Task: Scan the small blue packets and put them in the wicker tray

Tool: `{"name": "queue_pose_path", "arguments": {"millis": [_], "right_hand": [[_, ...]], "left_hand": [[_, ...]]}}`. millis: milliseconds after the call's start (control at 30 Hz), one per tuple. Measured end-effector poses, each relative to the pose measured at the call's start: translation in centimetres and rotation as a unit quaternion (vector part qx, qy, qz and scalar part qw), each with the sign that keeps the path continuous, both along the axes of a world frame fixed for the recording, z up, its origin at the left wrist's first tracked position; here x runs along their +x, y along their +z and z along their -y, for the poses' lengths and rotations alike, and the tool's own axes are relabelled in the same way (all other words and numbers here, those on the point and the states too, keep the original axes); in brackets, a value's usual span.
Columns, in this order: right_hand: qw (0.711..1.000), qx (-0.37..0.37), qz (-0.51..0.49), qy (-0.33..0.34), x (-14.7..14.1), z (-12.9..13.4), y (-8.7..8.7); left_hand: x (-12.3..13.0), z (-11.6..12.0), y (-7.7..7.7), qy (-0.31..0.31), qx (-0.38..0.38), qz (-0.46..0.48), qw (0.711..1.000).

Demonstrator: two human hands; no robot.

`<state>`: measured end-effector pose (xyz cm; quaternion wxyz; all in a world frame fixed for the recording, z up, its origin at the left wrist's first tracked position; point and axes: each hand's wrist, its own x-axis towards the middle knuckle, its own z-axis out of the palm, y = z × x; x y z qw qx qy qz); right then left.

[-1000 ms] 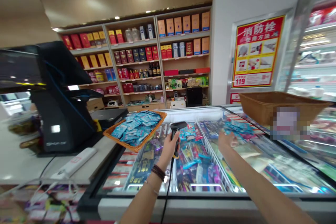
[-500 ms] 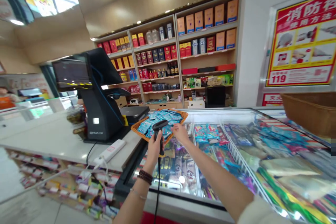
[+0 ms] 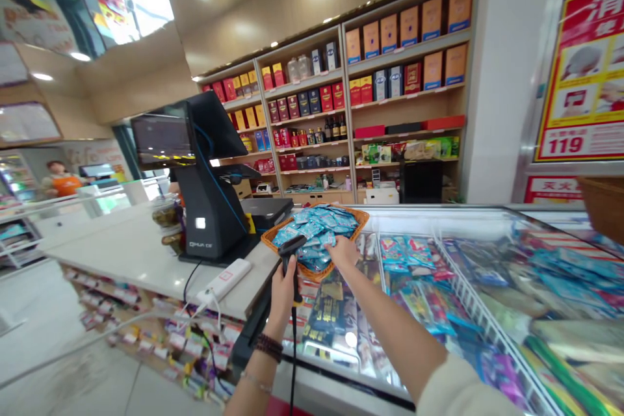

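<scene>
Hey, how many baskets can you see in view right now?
2. A woven basket of blue packets sits on the glass-topped freezer, under the right hand; a brown basket is cut off at the right edge. Others may be out of view.

Left hand (image 3: 283,292) grips a black handheld barcode scanner (image 3: 291,252), its cable (image 3: 293,364) hanging down. Right hand (image 3: 344,253) is on blue sachets (image 3: 316,231) heaped in a wicker basket (image 3: 358,218), which sits on a glass-topped freezer (image 3: 404,214) just beside the desk (image 3: 121,257) carrying a black POS terminal (image 3: 209,208).

Rough wicker basket (image 3: 312,277), glossy foil sachets (image 3: 312,233), matt plastic scanner (image 3: 292,245).
</scene>
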<state>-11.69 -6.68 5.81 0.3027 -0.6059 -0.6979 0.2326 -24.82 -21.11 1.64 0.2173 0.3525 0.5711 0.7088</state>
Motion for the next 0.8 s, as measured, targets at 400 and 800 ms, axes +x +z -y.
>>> {"name": "queue_pose_path", "arguments": {"millis": [400,800], "right_hand": [[0.877,0.003,-0.479,-0.047,10.0,-3.7,-3.3],[0.866,0.049,-0.495,-0.049,22.7,-4.5,-1.7]], "left_hand": [[6.4,-0.3,2.1,-0.117,-0.007,-0.011,0.993],[15.5,-2.7,2.7,-0.258,-0.024,-0.106,0.96]]}}
